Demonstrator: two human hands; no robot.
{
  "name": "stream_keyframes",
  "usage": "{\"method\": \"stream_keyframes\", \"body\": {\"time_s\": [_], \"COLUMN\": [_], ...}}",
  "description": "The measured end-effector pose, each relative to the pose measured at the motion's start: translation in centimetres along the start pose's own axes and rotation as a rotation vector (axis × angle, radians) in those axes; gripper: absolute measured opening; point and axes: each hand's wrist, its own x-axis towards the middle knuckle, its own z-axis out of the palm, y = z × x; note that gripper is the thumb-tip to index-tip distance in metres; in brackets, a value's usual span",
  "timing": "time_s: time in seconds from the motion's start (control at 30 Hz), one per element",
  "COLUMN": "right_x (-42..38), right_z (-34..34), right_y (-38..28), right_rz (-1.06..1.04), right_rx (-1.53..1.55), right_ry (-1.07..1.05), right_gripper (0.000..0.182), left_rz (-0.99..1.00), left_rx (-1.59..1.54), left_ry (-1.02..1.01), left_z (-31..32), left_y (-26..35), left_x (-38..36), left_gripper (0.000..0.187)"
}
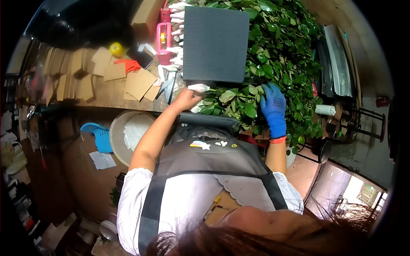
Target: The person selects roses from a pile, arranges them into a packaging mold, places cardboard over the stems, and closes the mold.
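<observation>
My bare left hand [186, 99] is at the table's front edge, its fingers curled round a flower with a white-wrapped head [199, 88]. The flower's leafy stem [230, 96] runs right, towards my other hand. My right hand [273, 106], in a blue glove, lies on the leaves with its fingers stretched out; some fingertips are hidden among the foliage. Just beyond both hands a black corrugated sheet [216, 45] covers a row of flowers. Their white-wrapped heads [177, 25] stick out at its left edge, and a thick mass of green leaves [282, 55] spreads on its right.
A pink tape dispenser [164, 45], scissors [167, 87], a phone [141, 58], a yellow tape roll [116, 49] and cardboard pieces [139, 83] lie left on the table. Below stand a white bucket [117, 143] and a blue plastic item [101, 137]. Dark sheets [337, 59] lean at right.
</observation>
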Motion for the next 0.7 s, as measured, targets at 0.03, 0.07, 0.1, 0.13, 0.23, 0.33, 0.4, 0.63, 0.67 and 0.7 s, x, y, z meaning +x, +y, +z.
{"method": "stream_keyframes", "body": {"time_s": [0.03, 0.07, 0.1, 0.13, 0.23, 0.33, 0.4, 0.63, 0.67, 0.7], "right_x": [2.0, 3.4, 4.8, 6.2, 9.3, 11.4, 11.2, 6.4, 5.7, 5.5], "right_z": [-2.1, -3.4, -4.2, -4.7, -1.3, 3.9, 4.6, -1.9, -1.1, 1.2], "right_y": [-2.9, -5.9, -9.0, -11.7, -15.4, -11.8, -11.1, -13.7, -14.5, -14.6], "right_rz": [-0.068, -0.203, -0.320, -0.436, -0.529, -0.320, -0.326, -0.219, -0.175, -0.134], "right_rx": [0.176, 0.281, 0.339, 0.392, 0.206, 0.483, 0.467, 0.570, 0.333, 0.245], "right_ry": [0.080, 0.207, 0.244, 0.240, 0.213, -0.094, -0.073, -0.398, -0.412, -0.472], "right_gripper": [0.048, 0.052, 0.060, 0.059, 0.062, 0.059, 0.054, 0.054, 0.050, 0.047], "left_rz": [0.011, 0.022, 0.034, -0.033, 0.057, 0.080, 0.093, 0.131, 0.132, 0.125], "left_rx": [0.016, 0.032, 0.053, -0.043, 0.092, 0.118, 0.115, 0.009, 0.033, 0.060], "left_ry": [-0.018, -0.041, -0.065, -0.041, -0.024, 0.072, 0.137, 0.124, 0.139, 0.117], "left_z": [0.0, 0.1, 0.1, -0.9, -0.9, -0.4, 0.1, -0.5, -0.6, -0.5], "left_y": [-0.3, -0.6, -0.7, 1.5, 1.7, 1.7, 1.3, 1.7, 1.9, 1.7], "left_x": [0.3, 0.5, 0.4, 0.1, 0.3, -0.1, 0.0, 0.2, 0.2, 0.1], "left_gripper": [0.038, 0.038, 0.038, 0.032, 0.038, 0.044, 0.048, 0.037, 0.034, 0.033]}}
